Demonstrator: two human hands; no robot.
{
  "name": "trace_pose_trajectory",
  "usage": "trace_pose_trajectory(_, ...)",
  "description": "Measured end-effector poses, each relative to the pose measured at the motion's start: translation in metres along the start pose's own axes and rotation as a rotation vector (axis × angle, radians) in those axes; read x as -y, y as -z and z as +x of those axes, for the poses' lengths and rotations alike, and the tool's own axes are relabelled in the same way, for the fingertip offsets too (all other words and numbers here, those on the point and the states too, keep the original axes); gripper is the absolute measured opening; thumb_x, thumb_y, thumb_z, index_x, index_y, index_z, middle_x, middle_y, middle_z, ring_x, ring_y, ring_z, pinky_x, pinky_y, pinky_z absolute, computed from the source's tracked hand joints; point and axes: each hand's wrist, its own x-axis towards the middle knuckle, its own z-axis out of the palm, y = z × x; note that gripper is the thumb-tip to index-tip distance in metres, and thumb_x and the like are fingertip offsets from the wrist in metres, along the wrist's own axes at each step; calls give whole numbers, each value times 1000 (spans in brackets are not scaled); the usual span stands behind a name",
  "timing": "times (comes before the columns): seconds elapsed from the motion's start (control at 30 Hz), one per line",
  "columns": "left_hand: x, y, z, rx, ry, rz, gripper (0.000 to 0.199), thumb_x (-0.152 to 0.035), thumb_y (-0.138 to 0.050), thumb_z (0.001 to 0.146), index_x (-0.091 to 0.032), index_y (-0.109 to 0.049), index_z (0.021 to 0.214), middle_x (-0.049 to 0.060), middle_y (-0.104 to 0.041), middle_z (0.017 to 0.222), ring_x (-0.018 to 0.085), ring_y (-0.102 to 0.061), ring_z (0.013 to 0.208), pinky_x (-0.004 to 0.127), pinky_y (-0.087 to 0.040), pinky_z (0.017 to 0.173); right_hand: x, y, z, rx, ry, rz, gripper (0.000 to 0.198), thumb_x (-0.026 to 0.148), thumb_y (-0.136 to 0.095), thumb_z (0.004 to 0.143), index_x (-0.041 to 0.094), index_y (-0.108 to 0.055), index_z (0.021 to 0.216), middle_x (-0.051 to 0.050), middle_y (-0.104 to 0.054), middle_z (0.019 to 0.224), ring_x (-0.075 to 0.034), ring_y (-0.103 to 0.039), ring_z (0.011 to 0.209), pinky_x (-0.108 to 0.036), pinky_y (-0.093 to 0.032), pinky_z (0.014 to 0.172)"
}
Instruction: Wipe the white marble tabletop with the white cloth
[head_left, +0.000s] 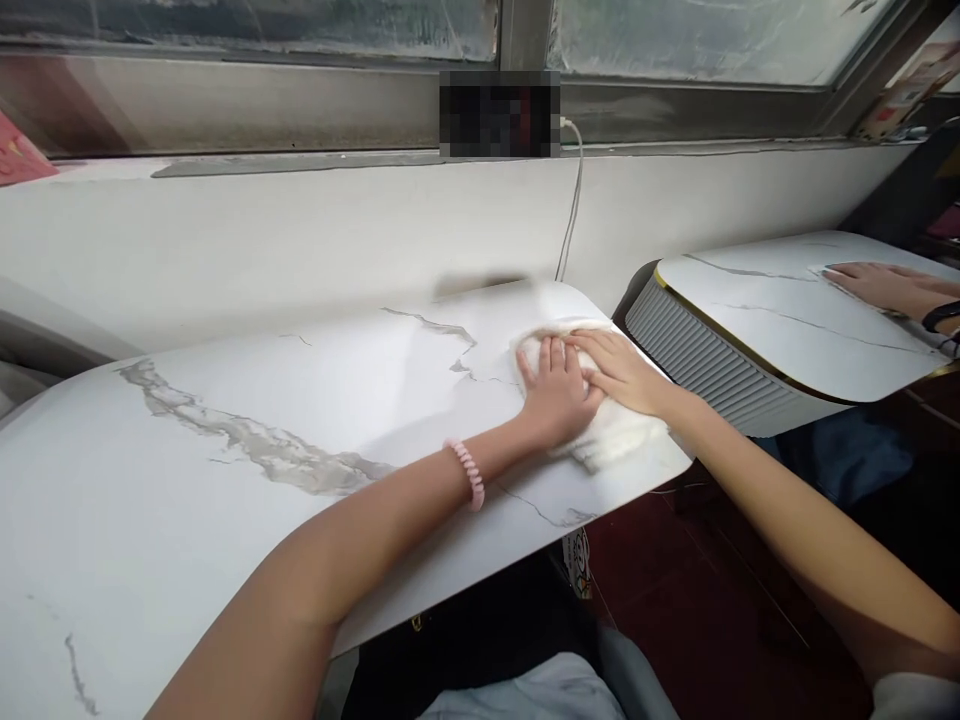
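2 hands (556,398) spread flat, white cloth (604,440) partly hidden beneath, co-worker's arm (919,298) cut off

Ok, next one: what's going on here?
A person has both hands on a white cloth, pressed against a marble-patterned tabletop near its right end. The left hand, with a pink band on its wrist, lies beside the right hand. At the neighbouring table, another person's hand rests on the top; what is under it is hard to make out.
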Motion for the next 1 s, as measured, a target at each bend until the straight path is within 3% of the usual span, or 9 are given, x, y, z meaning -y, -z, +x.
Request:
trace_pose_trajectory(0.3,42,6,100,-96,61,82,68,-42,-28,95,-2,-26,150,17,-21,160,32,-7,150,56,0,119,-79,-15,104,-5,40,8,51,45,-36,93,22,-49,136,-11,-50,145,-33,-44,134,-57,-33,109)
trace_pose_trajectory(0.53,53,8,134,-143,77,112,63,-41,-27,95,-9,-31,149,14,-28,159,30,-14,149,53,-2,120,-108,-19,134,-51,37,-20,49,47,-37,92,29,-49,136,-4,-54,142,-32,-47,133,-56,-37,109)
trace_pose_trajectory(0.77,41,2,122,-169,53,135,64,-43,-30,95,-9,-32,149,16,-30,157,33,-15,148,55,-6,119,-93,-11,107,-43,-52,-21,50,44,-36,94,26,-46,140,-6,-49,147,-32,-42,137,-59,-31,112)
trace_pose_trajectory(1.0,-28,-22,66,-171,9,174,68,-44,-31,96,0,-31,148,24,-30,156,36,-19,147,60,-12,117,-79,10,11,-24,-82,13,50,45,-34,94,30,-41,142,-5,-45,149,-28,-39,140,-54,-29,116)
